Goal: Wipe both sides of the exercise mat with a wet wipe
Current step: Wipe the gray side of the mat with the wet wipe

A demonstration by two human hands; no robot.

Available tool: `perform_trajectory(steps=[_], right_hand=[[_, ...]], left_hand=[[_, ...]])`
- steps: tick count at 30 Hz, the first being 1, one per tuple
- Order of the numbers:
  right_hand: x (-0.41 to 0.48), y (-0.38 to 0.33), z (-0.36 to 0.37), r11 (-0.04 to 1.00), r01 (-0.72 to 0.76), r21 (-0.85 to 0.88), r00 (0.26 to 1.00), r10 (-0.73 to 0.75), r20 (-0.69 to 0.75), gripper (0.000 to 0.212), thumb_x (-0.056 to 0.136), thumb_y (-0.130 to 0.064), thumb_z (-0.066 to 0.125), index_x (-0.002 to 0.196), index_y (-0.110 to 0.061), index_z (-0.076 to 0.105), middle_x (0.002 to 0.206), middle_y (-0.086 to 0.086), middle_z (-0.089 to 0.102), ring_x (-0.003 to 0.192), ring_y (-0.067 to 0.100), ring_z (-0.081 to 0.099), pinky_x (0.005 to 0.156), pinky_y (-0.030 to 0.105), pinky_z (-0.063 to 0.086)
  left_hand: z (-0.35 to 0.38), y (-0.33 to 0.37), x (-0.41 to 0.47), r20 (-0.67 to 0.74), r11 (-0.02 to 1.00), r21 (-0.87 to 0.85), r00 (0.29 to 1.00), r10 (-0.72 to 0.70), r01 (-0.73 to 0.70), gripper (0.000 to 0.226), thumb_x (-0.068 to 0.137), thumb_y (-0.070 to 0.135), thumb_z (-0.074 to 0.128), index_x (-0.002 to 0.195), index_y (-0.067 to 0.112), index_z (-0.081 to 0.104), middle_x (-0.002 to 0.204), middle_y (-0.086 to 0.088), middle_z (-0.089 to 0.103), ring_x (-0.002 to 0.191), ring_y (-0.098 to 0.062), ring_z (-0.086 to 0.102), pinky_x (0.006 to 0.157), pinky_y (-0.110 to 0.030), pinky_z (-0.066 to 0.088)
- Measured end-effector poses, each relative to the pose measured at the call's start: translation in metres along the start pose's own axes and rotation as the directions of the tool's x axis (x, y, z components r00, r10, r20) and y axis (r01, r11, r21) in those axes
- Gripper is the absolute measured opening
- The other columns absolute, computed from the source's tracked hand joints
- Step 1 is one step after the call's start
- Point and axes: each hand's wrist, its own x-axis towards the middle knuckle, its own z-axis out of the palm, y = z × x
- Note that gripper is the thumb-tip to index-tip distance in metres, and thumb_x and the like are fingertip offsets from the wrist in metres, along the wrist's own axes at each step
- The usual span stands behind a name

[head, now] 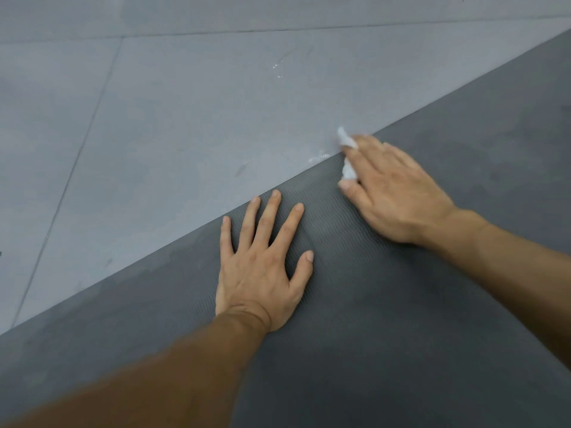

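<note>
A dark grey ribbed exercise mat [401,304] lies flat on the floor and fills the lower right of the view. Its long edge runs diagonally from lower left to upper right. My left hand [262,267] rests flat on the mat with fingers spread, close to that edge. My right hand [395,193] presses a crumpled white wet wipe [347,156] onto the mat right at its edge. The fingers lie fairly straight over the wipe, and most of the wipe is hidden beneath them.
Grey floor tiles [154,134] with thin seams lie beyond the mat's edge. A few small wet marks [321,156] shine on the floor beside the wipe, with more farther out.
</note>
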Motion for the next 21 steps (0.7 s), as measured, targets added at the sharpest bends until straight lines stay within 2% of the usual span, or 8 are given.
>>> perform_trajectory(steps=[2, 6, 9, 11, 15, 19, 21], right_hand=[[0.002, 0.028, -0.005, 0.995, -0.102, -0.015, 0.993, 0.101, -0.057, 0.071, 0.105, -0.054, 0.017, 0.159, -0.01, 0.03, 0.167, 0.012, 0.028, 0.156, 0.025, 0.02, 0.128, 0.041, 0.012], [0.003, 0.069, -0.011, 0.939, -0.341, 0.04, 0.934, 0.343, -0.097, 0.076, 0.103, -0.057, 0.015, 0.16, -0.008, 0.026, 0.167, 0.015, 0.024, 0.157, 0.028, 0.016, 0.127, 0.047, 0.013], [0.005, 0.06, -0.01, 0.927, -0.359, 0.11, 0.925, 0.37, -0.093, 0.075, 0.105, -0.056, 0.019, 0.16, -0.004, 0.024, 0.165, 0.019, 0.025, 0.155, 0.032, 0.02, 0.127, 0.048, 0.018], [0.001, 0.037, -0.008, 0.954, -0.27, 0.126, 0.957, 0.281, -0.074, 0.08, 0.102, -0.058, 0.018, 0.162, -0.005, 0.023, 0.165, 0.018, 0.027, 0.154, 0.032, 0.023, 0.127, 0.047, 0.021], [-0.037, -0.018, 0.002, 0.995, -0.025, 0.099, 0.999, 0.022, 0.034, 0.075, 0.105, -0.054, 0.018, 0.165, -0.011, 0.017, 0.172, 0.007, 0.016, 0.16, 0.019, 0.004, 0.13, 0.038, 0.01], [-0.083, -0.042, 0.008, 0.979, 0.185, 0.082, 0.977, -0.193, 0.092, 0.069, 0.109, -0.052, 0.017, 0.162, -0.009, 0.028, 0.173, 0.002, 0.015, 0.16, 0.013, -0.001, 0.129, 0.038, 0.014], [-0.097, -0.036, 0.008, 0.966, 0.259, 0.022, 0.958, -0.259, 0.122, 0.069, 0.111, -0.054, 0.018, 0.161, -0.009, 0.033, 0.173, 0.002, 0.015, 0.16, 0.013, 0.0, 0.129, 0.037, 0.013]], left_hand=[[0.0, -0.001, 0.0, -0.003, 1.0, -0.004, 1.0, 0.002, -0.002, 0.068, 0.101, 0.064, 0.017, 0.164, 0.041, 0.007, 0.174, 0.008, -0.002, 0.16, -0.018, -0.007, 0.127, -0.06, 0.003], [0.0, -0.001, -0.001, -0.003, 1.0, -0.007, 1.0, 0.002, -0.002, 0.068, 0.101, 0.063, 0.017, 0.165, 0.04, 0.01, 0.174, 0.007, 0.001, 0.16, -0.019, -0.005, 0.126, -0.06, 0.005], [0.0, -0.001, 0.0, 0.002, 1.0, -0.004, 1.0, 0.004, -0.004, 0.068, 0.101, 0.063, 0.017, 0.165, 0.04, 0.009, 0.174, 0.007, 0.0, 0.16, -0.018, -0.006, 0.126, -0.06, 0.004], [0.0, -0.001, 0.0, -0.002, 1.0, -0.002, 1.0, 0.005, -0.005, 0.068, 0.101, 0.063, 0.018, 0.165, 0.04, 0.01, 0.174, 0.007, 0.0, 0.16, -0.018, -0.006, 0.126, -0.06, 0.004], [0.0, -0.001, -0.001, -0.015, 1.0, 0.002, 1.0, 0.001, -0.001, 0.068, 0.101, 0.062, 0.021, 0.164, 0.039, 0.013, 0.174, 0.006, 0.003, 0.16, -0.019, -0.002, 0.126, -0.061, 0.007], [0.001, 0.0, 0.0, -0.02, 1.0, 0.003, 1.0, 0.002, -0.002, 0.068, 0.1, 0.062, 0.023, 0.164, 0.039, 0.016, 0.174, 0.007, 0.005, 0.16, -0.019, 0.0, 0.126, -0.061, 0.009], [0.001, -0.001, 0.0, -0.023, 1.0, 0.003, 1.0, 0.004, -0.003, 0.069, 0.1, 0.061, 0.024, 0.164, 0.038, 0.016, 0.174, 0.006, 0.005, 0.16, -0.019, 0.0, 0.126, -0.06, 0.009]])
